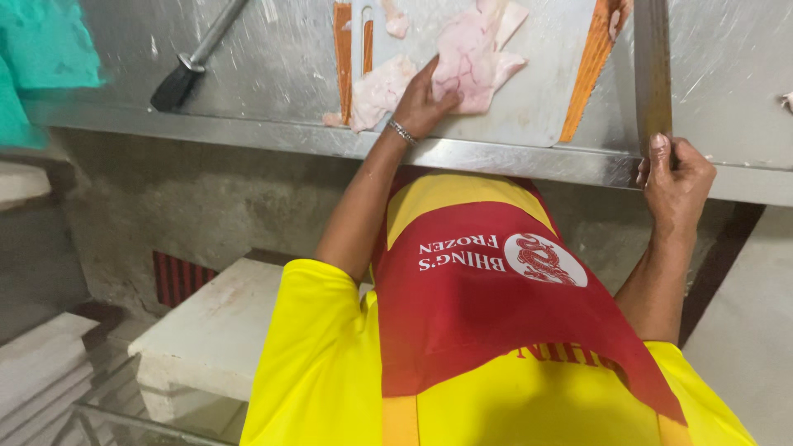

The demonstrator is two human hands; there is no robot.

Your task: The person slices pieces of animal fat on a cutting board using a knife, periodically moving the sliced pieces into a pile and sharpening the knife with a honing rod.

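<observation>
A pale cutting board [537, 91] with orange edges lies on a steel counter [281, 66]. Pieces of raw pink chicken [475, 58] rest on it. My left hand [423, 103], wearing a metal bracelet at the wrist, presses on the chicken near the board's front edge. My right hand [676, 177] grips the handle of a large cleaver [652, 66] whose long blade stands edge-down at the right of the board. Another chicken piece [378, 91] lies left of my left hand.
A dark-handled metal tool [194, 62] lies on the counter at the left. A teal cloth [41, 58] hangs at the far left. Below the counter are white blocks [215, 330] and a concrete wall. I wear a yellow shirt and red apron.
</observation>
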